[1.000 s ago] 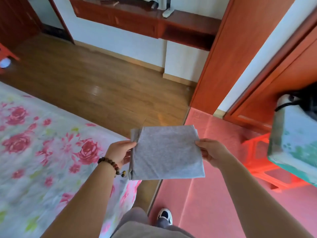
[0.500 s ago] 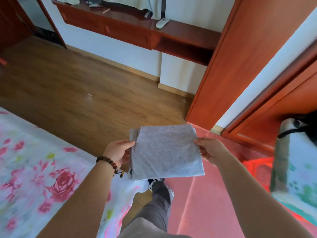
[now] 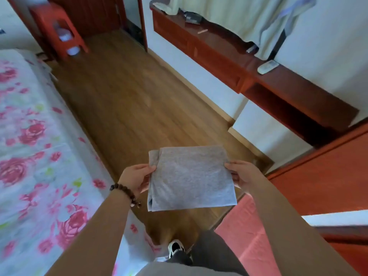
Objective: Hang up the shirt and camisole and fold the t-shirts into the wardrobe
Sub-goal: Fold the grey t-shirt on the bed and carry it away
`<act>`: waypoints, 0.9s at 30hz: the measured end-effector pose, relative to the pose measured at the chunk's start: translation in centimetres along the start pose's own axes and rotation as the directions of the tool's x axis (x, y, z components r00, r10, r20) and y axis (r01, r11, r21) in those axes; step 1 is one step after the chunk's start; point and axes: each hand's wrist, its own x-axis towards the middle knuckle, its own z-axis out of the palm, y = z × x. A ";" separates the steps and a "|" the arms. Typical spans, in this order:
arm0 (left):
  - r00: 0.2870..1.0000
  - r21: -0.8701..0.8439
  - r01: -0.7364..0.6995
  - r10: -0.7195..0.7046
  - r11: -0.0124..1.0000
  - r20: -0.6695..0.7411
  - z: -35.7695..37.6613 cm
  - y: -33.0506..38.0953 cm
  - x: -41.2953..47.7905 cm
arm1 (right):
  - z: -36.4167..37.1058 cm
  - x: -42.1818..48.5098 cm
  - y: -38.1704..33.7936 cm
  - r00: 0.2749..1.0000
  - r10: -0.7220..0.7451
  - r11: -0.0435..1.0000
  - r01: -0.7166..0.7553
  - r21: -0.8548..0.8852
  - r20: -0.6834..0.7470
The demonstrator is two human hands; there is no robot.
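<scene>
The folded grey t-shirt (image 3: 191, 177) is held flat in the air above the wooden floor (image 3: 129, 100), its left edge pinched by the left hand (image 3: 137, 179) and its right edge by the right hand (image 3: 242, 176), so it seems ready to carry level to the wardrobe shelf, which is not in view.

One grey t-shirt (image 3: 191, 176); two hands: left hand (image 3: 137, 179), right hand (image 3: 242, 176); one red stool (image 3: 47, 12); one remote (image 3: 267, 66), probably.

The folded grey t-shirt (image 3: 191, 176) hid most of the fingers of the left hand (image 3: 135, 179) and the right hand (image 3: 242, 176) beneath it. The flowered bed (image 3: 29, 146) ran off the left edge. Small items on the wooden shelf (image 3: 219, 46) were too blurred to name.
</scene>
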 end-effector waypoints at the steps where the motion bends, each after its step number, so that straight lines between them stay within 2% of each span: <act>1: 1.000 -0.034 0.005 -0.006 0.999 -0.026 -0.5 0.7 0.6 | 1.0 1.2 -1.2 1.000 0.003 1.000 -0.002 -0.028 0.029; 8: 0.979 -0.204 -0.035 -0.008 0.978 -0.203 -1.9 6.3 6.1 | 8.5 11.6 -9.4 0.973 0.054 0.976 -0.003 -0.219 0.226; 13: 0.954 -0.293 -0.081 -0.011 0.953 -0.301 -1.3 11.9 10.7 | 13.9 19.6 -16.5 0.931 0.067 0.924 0.077 -0.375 0.358; 20: 0.910 -0.402 -0.157 -0.025 0.902 -0.413 -0.7 19.5 16.0 | 21.5 26.9 -27.0 0.865 0.088 0.882 0.163 -0.442 0.493; 27: 0.883 -0.476 -0.177 -0.075 0.861 -0.464 -4.1 25.5 21.3 | 30.4 32.5 -32.8 0.828 0.121 0.844 0.204 -0.496 0.547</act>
